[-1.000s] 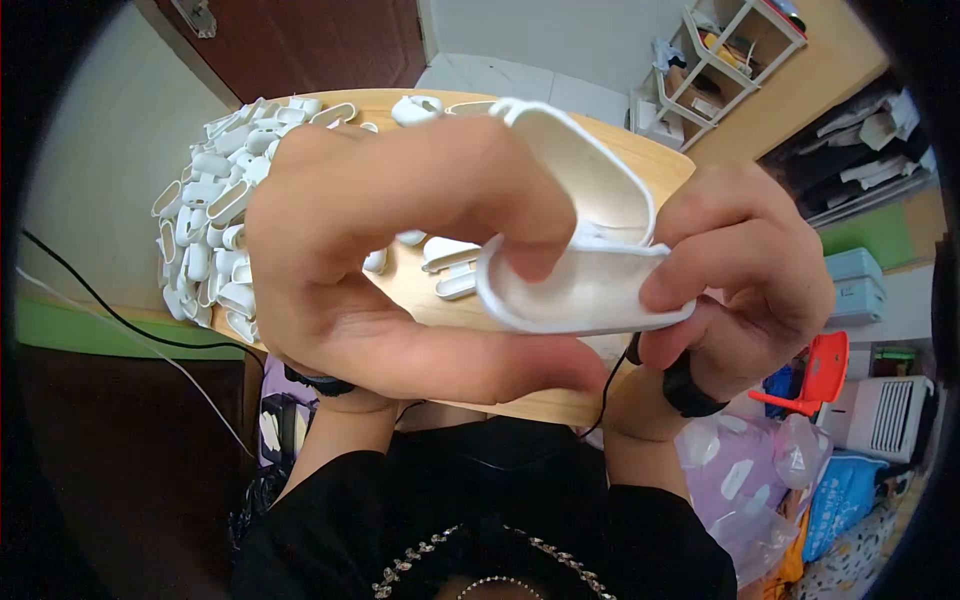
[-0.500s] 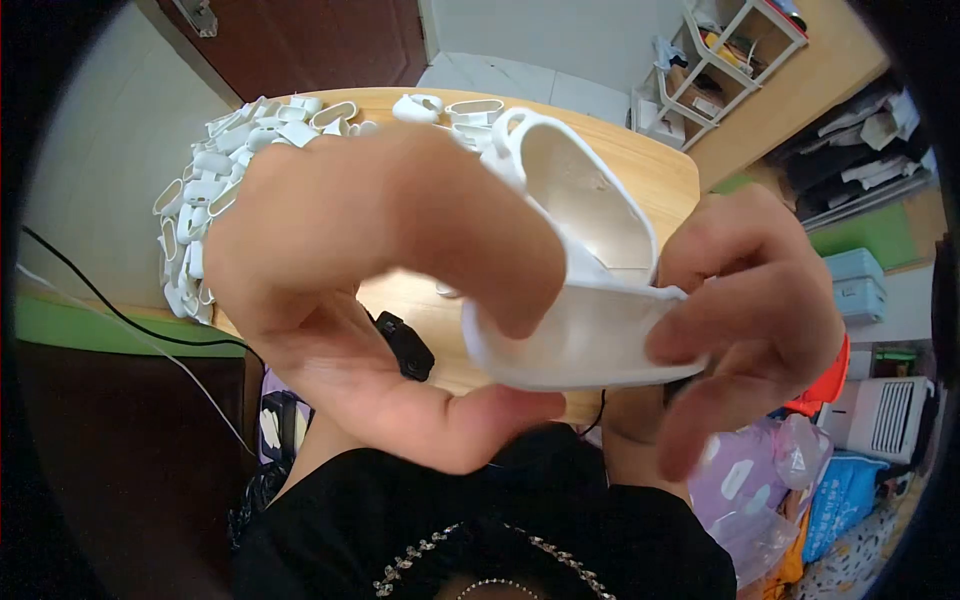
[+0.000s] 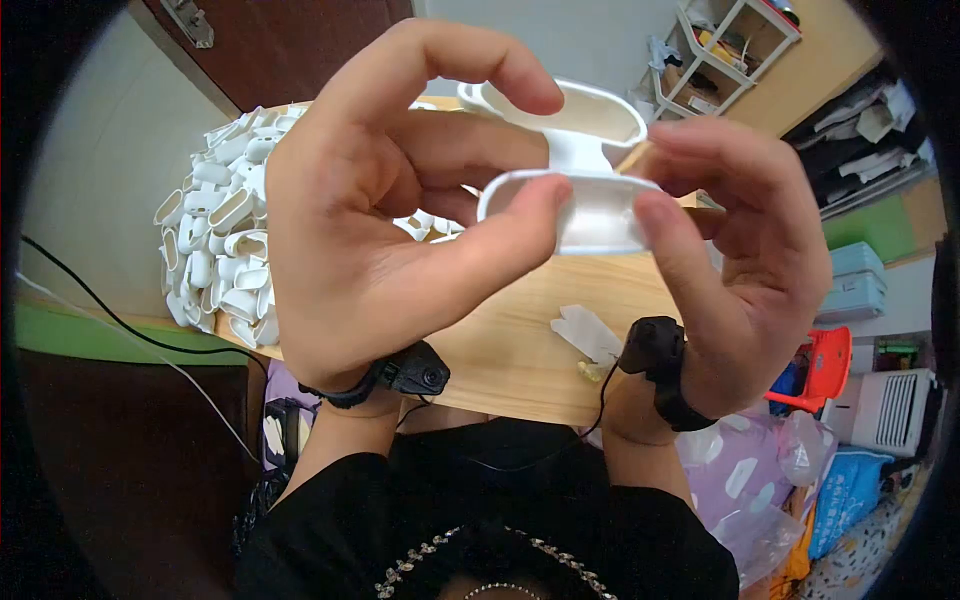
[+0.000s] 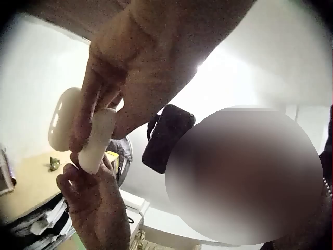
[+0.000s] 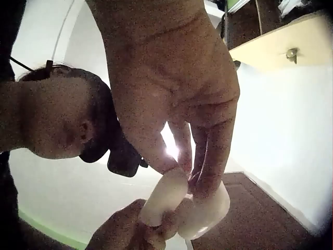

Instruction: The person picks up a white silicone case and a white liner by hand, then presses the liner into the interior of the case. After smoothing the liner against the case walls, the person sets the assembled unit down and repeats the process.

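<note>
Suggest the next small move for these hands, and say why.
Perhaps slide the left thumb off the open white case before closing it: the thumb reaches over the nearer half, while the right hand grips the other end.

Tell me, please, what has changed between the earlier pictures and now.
The open white case has moved up the head view, away from the person's torso. The left hand has changed its hold: its thumb now presses inside the nearer half, where a fingertip was. The right hand is still at the right end, and the white pile stays at the left.
</note>
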Demonstrator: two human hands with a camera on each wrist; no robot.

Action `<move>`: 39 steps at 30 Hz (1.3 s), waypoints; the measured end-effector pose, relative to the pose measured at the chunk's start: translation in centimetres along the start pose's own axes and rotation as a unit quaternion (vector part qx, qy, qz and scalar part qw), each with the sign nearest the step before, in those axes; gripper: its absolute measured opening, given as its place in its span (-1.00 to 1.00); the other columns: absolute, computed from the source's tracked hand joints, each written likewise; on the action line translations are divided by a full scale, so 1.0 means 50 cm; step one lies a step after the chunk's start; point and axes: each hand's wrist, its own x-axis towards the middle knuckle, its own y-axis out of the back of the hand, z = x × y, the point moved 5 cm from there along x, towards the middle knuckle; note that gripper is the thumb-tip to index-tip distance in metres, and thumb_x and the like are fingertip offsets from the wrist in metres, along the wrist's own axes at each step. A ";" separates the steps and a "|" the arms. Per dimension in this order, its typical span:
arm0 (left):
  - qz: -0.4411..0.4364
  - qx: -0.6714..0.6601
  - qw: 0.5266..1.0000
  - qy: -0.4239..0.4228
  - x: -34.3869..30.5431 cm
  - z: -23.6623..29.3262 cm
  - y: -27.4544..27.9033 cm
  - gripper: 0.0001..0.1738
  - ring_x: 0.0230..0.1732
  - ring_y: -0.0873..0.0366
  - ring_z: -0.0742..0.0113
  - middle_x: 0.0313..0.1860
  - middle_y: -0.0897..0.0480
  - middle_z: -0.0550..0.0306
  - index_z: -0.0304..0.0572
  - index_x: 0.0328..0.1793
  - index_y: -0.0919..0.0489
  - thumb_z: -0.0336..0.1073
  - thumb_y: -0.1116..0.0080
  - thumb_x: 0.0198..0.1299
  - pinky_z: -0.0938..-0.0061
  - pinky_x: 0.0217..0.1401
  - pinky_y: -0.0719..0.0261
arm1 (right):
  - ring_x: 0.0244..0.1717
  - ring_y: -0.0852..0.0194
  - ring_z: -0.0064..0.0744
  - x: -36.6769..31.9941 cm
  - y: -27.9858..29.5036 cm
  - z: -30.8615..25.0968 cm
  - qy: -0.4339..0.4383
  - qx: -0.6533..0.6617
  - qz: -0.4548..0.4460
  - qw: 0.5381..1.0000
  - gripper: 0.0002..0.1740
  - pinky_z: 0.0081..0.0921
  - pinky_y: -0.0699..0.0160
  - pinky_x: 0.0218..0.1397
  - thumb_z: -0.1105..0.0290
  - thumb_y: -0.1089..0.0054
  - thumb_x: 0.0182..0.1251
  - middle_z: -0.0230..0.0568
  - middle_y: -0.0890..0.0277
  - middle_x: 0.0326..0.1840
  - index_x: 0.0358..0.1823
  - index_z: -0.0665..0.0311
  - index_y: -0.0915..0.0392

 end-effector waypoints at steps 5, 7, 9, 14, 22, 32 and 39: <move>-0.090 0.101 0.989 -0.054 0.014 -0.002 0.009 -0.57 -0.30 -0.66 0.43 -0.31 -0.70 -0.08 -0.39 0.01 -0.45 -0.64 -0.27 -0.05 0.71 -0.26 -0.56 | -0.19 -0.58 -0.56 0.000 0.003 0.006 -0.044 -0.032 0.012 0.998 -0.78 -0.69 -0.56 -0.18 0.69 -0.25 0.11 -0.22 -0.60 -0.21 -0.17 0.43 -0.58; -0.110 0.118 0.985 -0.060 0.013 0.002 0.008 -0.58 -0.27 -0.67 0.42 -0.28 -0.71 -0.06 -0.38 0.00 -0.46 -0.64 -0.26 -0.05 0.68 -0.19 -0.59 | -0.19 -0.58 -0.57 0.000 0.004 0.007 -0.053 -0.035 0.023 0.998 -0.79 -0.70 -0.56 -0.18 0.69 -0.27 0.10 -0.25 -0.61 -0.22 -0.20 0.42 -0.59; -0.112 0.136 0.982 -0.069 0.012 0.003 0.006 -0.61 -0.25 -0.67 0.42 -0.26 -0.70 -0.03 -0.38 -0.02 -0.47 -0.65 -0.25 -0.04 0.66 -0.15 -0.60 | -0.19 -0.59 -0.58 0.000 0.003 0.007 -0.038 -0.046 0.031 0.998 -0.79 -0.71 -0.57 -0.18 0.68 -0.29 0.10 -0.27 -0.62 -0.24 -0.20 0.41 -0.60; -0.102 0.142 0.980 -0.099 0.010 0.000 0.005 -0.69 -0.20 -0.66 0.45 -0.26 -0.68 0.07 -0.37 -0.09 -0.50 -0.67 -0.19 -0.02 0.64 -0.15 -0.60 | -0.26 -0.60 -0.59 0.004 -0.004 0.006 0.027 -0.098 0.101 0.990 -0.83 -0.72 -0.58 -0.23 0.71 -0.26 0.08 -0.29 -0.63 -0.32 -0.26 0.42 -0.63; -0.092 0.101 0.983 -0.124 0.012 0.002 0.015 -0.76 -0.26 -0.61 0.52 -0.26 -0.66 0.11 -0.34 -0.17 -0.48 -0.68 -0.15 0.02 0.70 -0.22 -0.53 | -0.31 -0.59 -0.61 0.003 -0.020 -0.003 0.123 -0.149 0.148 0.970 -0.79 -0.71 -0.57 -0.27 0.75 -0.23 0.06 -0.29 -0.64 -0.33 -0.25 0.41 -0.66; -0.065 0.164 0.978 -0.109 0.006 0.012 0.029 -0.72 -0.25 -0.62 0.49 -0.28 -0.66 0.14 -0.35 -0.17 -0.52 -0.64 -0.29 -0.03 0.70 -0.23 -0.53 | -0.26 -0.56 -0.61 0.014 -0.035 0.007 0.004 -0.055 0.073 0.996 -0.84 -0.72 -0.52 -0.25 0.68 -0.25 0.11 -0.31 -0.62 -0.30 -0.26 0.38 -0.63; -0.056 0.237 0.965 -0.095 0.009 0.005 0.027 -0.82 -0.27 -0.63 0.47 -0.34 -0.67 0.15 -0.41 -0.25 -0.63 -0.63 -0.34 -0.03 0.66 -0.20 -0.57 | -0.26 -0.56 -0.61 0.007 -0.052 0.001 0.042 -0.134 0.111 0.984 -0.86 -0.72 -0.53 -0.25 0.67 -0.26 0.10 -0.33 -0.62 -0.30 -0.29 0.38 -0.64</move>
